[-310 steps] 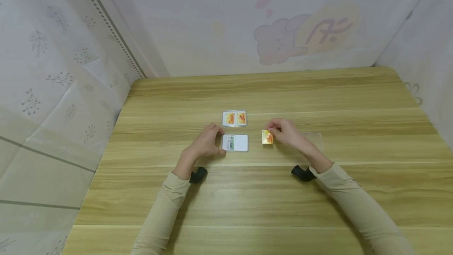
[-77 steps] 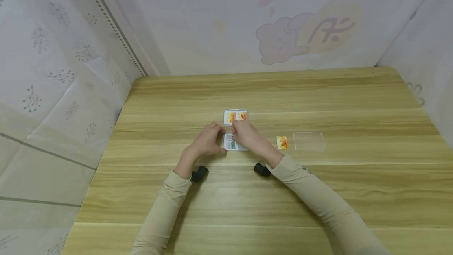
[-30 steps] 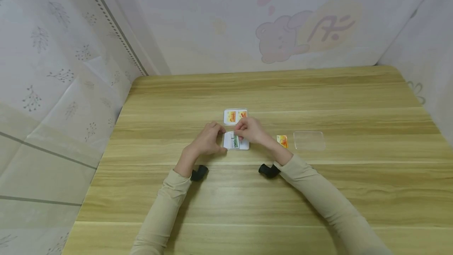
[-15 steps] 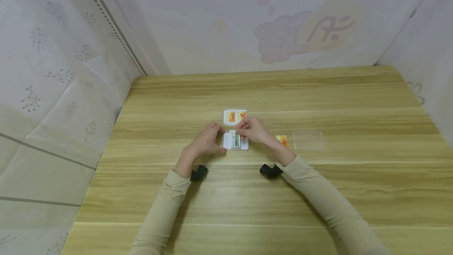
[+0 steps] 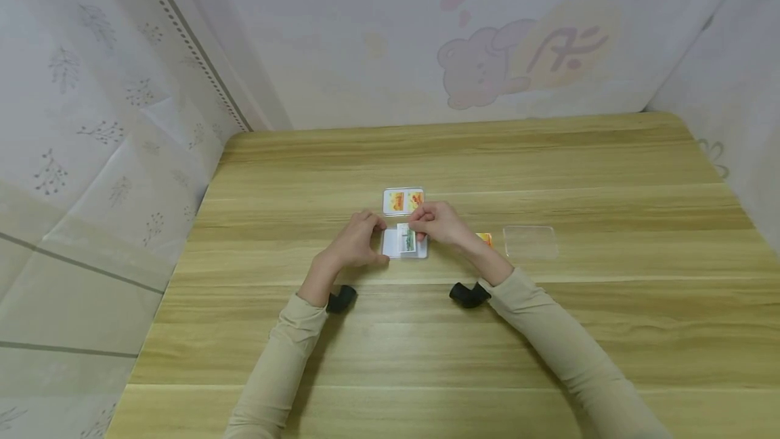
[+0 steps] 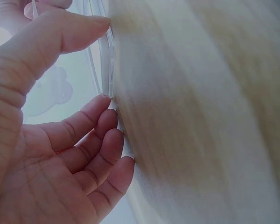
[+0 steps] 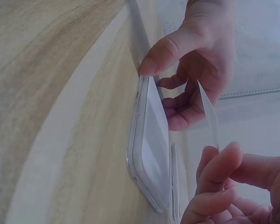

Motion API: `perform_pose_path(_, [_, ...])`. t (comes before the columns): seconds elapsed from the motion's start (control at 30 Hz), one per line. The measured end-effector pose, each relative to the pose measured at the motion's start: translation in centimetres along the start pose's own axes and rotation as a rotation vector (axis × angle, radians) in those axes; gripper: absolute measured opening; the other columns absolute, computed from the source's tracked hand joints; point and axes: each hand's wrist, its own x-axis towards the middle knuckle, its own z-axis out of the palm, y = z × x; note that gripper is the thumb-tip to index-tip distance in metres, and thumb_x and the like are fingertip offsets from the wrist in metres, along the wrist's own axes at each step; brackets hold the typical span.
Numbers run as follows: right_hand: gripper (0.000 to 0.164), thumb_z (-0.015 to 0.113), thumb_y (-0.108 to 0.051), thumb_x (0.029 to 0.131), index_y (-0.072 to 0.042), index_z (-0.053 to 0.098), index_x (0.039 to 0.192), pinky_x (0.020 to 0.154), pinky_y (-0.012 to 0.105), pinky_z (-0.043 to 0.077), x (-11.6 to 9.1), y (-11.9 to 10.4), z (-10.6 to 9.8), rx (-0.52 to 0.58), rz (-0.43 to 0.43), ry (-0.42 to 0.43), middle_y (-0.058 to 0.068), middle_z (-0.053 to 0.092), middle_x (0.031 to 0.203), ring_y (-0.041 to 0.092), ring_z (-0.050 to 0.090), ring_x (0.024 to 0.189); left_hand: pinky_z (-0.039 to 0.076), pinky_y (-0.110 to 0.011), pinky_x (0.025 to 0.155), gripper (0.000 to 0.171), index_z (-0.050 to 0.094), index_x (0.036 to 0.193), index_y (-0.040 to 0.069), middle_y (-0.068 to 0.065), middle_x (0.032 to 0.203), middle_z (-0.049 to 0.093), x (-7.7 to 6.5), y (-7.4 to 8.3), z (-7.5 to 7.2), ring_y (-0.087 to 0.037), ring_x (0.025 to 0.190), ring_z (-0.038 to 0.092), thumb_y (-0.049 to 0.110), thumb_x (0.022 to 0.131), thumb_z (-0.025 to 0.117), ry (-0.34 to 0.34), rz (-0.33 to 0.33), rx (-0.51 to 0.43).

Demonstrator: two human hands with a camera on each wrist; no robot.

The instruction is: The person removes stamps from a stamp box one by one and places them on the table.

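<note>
My left hand (image 5: 356,244) holds the left side of a flat clear plastic case (image 5: 390,249) with a white insert. In the left wrist view its thumb (image 6: 84,32) and index fingertip (image 6: 102,101) press opposite edges of that case. Between thumb and index finger, my right hand (image 5: 440,223) pinches a small white-bordered stamp (image 5: 406,238) with a green picture. The right wrist view shows this thin stamp (image 7: 210,114) raised above the white insert (image 7: 154,144), slightly bent. Part of the case's right side is hidden by the right hand.
Just behind lies a second case (image 5: 388,202) with two orange stamps. To the right, an orange-yellow stamp (image 5: 485,238) is partly covered by the right wrist, beside a clear plastic cover (image 5: 530,242). All lie on a wooden table (image 5: 402,351).
Earlier the right hand held the orange-yellow stamp, since laid on the table. It has then lifted the green stamp off the white insert and moved it slightly right. The left hand has stayed put.
</note>
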Motion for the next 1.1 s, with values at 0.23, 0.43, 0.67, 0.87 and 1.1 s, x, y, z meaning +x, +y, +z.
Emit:
perform_pose_path(0.23, [0.008, 0.061, 0.001, 0.087, 0.007, 0.06, 0.092, 0.052, 0.018, 0.041, -0.1, 0.2, -0.3, 0.018, 0.002, 0.007, 0.004, 0.057, 0.066, 0.013, 0.055, 0.058, 0.039, -0.039, 0.093, 0.055, 0.055, 0.11, -0.004, -0.014, 0.11, 0.052, -0.1, 0.2, -0.1, -0.029, 0.105, 0.044, 0.015, 0.066, 0.083, 0.002, -0.003, 0.005])
perform_pose_path(0.43, [0.008, 0.061, -0.001, 0.088, 0.005, 0.061, 0.094, 0.054, 0.019, 0.042, -0.2, 0.3, -0.7, 0.011, 0.031, 0.03, 0.004, 0.058, 0.068, 0.015, 0.055, 0.06, 0.04, -0.039, 0.092, 0.055, 0.055, 0.11, -0.004, -0.014, 0.109, 0.053, -0.1, 0.1, -0.1, -0.028, 0.103, 0.044, 0.015, 0.066, 0.083, 0.001, -0.002, 0.007])
perform_pose_path(0.67, [0.009, 0.06, -0.001, 0.089, 0.005, 0.061, 0.095, 0.059, 0.022, 0.046, -0.4, 0.4, -1.1, 0.012, 0.035, 0.032, 0.004, 0.059, 0.07, 0.016, 0.057, 0.063, 0.04, -0.039, 0.092, 0.056, 0.055, 0.11, -0.005, -0.014, 0.109, 0.052, -0.1, 0.0, 0.0, -0.029, 0.103, 0.044, 0.015, 0.066, 0.083, 0.002, 0.004, -0.002])
perform_pose_path(0.87, [0.009, 0.059, -0.001, 0.089, 0.005, 0.06, 0.096, 0.057, 0.022, 0.043, -0.7, 0.6, -1.6, -0.009, 0.02, 0.037, 0.005, 0.058, 0.069, 0.018, 0.057, 0.063, 0.04, -0.039, 0.092, 0.056, 0.055, 0.111, -0.005, -0.014, 0.11, 0.052, -0.1, 0.0, -0.1, -0.029, 0.103, 0.044, 0.016, 0.067, 0.083, -0.002, 0.0, 0.005])
perform_pose_path(1.1, [0.009, 0.06, -0.001, 0.088, 0.004, 0.06, 0.096, 0.056, 0.022, 0.043, -0.6, 0.9, -1.9, -0.015, 0.029, 0.06, 0.006, 0.059, 0.072, 0.018, 0.057, 0.064, 0.04, -0.039, 0.092, 0.056, 0.055, 0.112, -0.005, -0.014, 0.11, 0.052, 0.0, 0.1, -0.1, -0.028, 0.102, 0.044, 0.015, 0.067, 0.083, -0.003, -0.004, 0.012])
